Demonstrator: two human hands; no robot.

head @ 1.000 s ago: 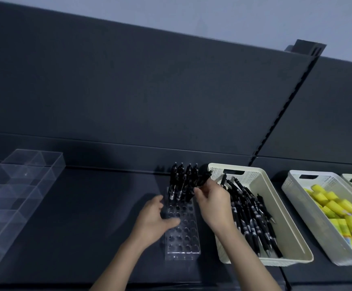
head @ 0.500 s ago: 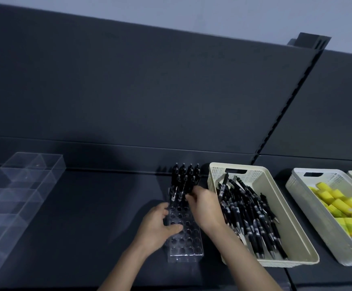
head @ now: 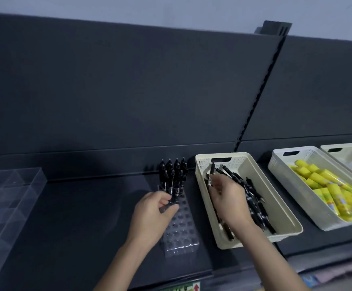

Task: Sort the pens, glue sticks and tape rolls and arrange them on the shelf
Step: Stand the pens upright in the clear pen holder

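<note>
Early going, by the look of it. Only a few pens (head: 173, 175) upright in the far rows of the rack (head: 181, 227), at 12 o'clock of the left hand (head: 152, 211); most holes vacant. Many more loose in the basket (head: 284, 219) at 3 o'clock of the rack. Further toward 3, glue sticks (head: 326, 183) unsorted in a tray (head: 297, 190); tape not made out. Left fingers (head: 172, 207) curled on the rack's edge, steadying. Palm down over the basket, right hand (head: 227, 200), fingers bent among pens; grip too blurred to tell.

Both bare forearms reach forward from below. The left hand (head: 152, 213) curls fingers and thumb on the rack (head: 181, 233). The right hand (head: 227, 203) is palm down, fingers blurred, grip unclear.
</note>
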